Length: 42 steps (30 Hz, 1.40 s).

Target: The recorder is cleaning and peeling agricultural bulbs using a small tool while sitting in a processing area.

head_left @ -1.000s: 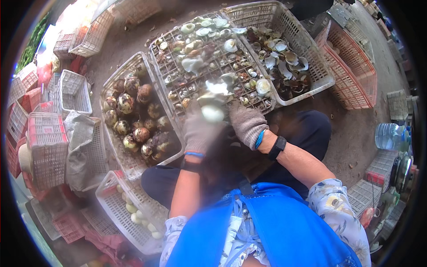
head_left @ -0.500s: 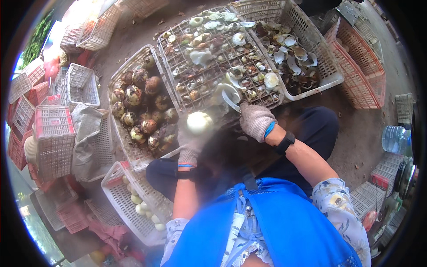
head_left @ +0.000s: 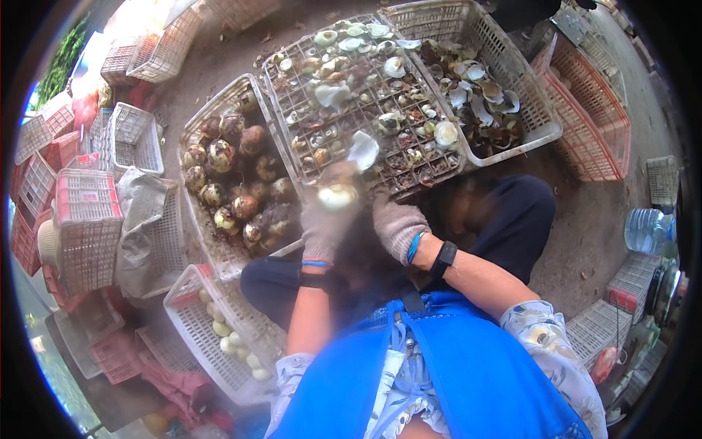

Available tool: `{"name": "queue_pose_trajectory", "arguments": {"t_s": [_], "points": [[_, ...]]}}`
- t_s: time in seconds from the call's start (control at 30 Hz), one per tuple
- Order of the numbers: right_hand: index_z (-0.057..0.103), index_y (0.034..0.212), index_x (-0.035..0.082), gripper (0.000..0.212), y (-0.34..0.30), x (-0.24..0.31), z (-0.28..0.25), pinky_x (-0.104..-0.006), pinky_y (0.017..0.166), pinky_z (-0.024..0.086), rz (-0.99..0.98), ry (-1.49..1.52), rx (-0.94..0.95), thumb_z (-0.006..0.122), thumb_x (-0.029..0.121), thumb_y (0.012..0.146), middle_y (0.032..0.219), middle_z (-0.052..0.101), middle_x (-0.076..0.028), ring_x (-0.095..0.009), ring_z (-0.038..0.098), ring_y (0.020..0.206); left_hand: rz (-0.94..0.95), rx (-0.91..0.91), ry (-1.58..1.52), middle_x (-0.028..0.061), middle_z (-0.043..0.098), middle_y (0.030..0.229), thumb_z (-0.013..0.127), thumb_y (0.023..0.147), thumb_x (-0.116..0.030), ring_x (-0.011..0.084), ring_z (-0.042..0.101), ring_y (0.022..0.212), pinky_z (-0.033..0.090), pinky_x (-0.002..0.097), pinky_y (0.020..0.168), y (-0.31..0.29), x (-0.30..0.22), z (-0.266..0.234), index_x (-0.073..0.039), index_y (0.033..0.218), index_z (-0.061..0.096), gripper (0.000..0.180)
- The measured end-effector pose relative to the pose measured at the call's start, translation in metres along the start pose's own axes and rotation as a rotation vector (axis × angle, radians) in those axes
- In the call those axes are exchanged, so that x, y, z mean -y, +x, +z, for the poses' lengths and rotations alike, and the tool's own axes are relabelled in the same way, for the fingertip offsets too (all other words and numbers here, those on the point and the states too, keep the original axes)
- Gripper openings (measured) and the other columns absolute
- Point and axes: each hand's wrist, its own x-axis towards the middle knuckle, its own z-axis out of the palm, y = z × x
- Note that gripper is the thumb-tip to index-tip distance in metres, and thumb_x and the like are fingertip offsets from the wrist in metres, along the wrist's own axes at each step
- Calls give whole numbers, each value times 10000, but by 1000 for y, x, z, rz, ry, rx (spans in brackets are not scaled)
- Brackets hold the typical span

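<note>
My left hand, in a pale knitted glove, is closed around a partly peeled, whitish onion. My right hand, gloved alike, is close to the onion's right side with its fingers curled. Something dark shows at those fingertips, too blurred to name. Just beyond the onion, a white piece of peel is over an upturned grid-bottomed crate strewn with peel scraps. Left of it, a crate holds several brown, unpeeled onions.
A crate of peelings stands at the far right. By my left knee, a white crate holds several peeled onions. Stacked crates line the left side; red crates and a clear water bottle are at right.
My right hand has moved left and nearer to the onion. The curved peel at its fingers has left them, and a white piece now shows over the grid crate. The onion has tilted.
</note>
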Motion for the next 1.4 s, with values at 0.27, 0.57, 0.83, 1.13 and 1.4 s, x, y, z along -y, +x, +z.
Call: {"name": "queue_pose_trajectory", "arguments": {"t_s": [0.27, 0.57, 0.83, 1.13, 1.4], "points": [[579, 1110, -24, 324, 27, -37, -18, -497, 753, 560, 243, 244, -155, 602, 235, 918, 854, 700, -245, -417, 700, 840, 118, 233, -1180, 117, 679, 1138, 781, 814, -145, 217, 683, 964, 580, 321, 849, 5, 47, 15, -14, 1275, 570, 524], [446, 1415, -45, 569, 0, -29, -62, -470, 678, 537, -16, 17, -312, 593, 233, 941, 901, 663, -211, -356, 674, 761, 265, 209, -801, 142, 637, 1232, 812, 768, -68, 233, 668, 1075, 606, 368, 886, 14, 26, 7, -24, 1359, 500, 670], [439, 1331, -14, 460, -7, -20, -63, -477, 578, 554, -329, 54, -117, 569, 134, 916, 810, 682, -196, -365, 703, 683, 161, 199, -649, 149, 676, 1119, 867, 664, -65, 242, 702, 990, 631, 363, 806, -5, 3, -3, -11, 1327, 497, 761], [460, 1247, 17, 408, -13, -37, -63, -498, 676, 559, -105, 91, -99, 597, 115, 876, 889, 706, -232, -385, 719, 805, 347, 177, -647, 132, 662, 1204, 911, 568, -109, 250, 673, 1080, 579, 391, 930, -7, 42, 14, -22, 1331, 515, 864], [511, 1182, -7, 318, -3, -42, -42, -509, 715, 568, -117, 45, 3, 553, 65, 875, 893, 704, -249, -429, 712, 830, 246, 332, -829, 143, 648, 1242, 852, 682, -87, 255, 653, 1109, 573, 383, 948, -16, 52, 13, 16, 1380, 478, 799]]}}
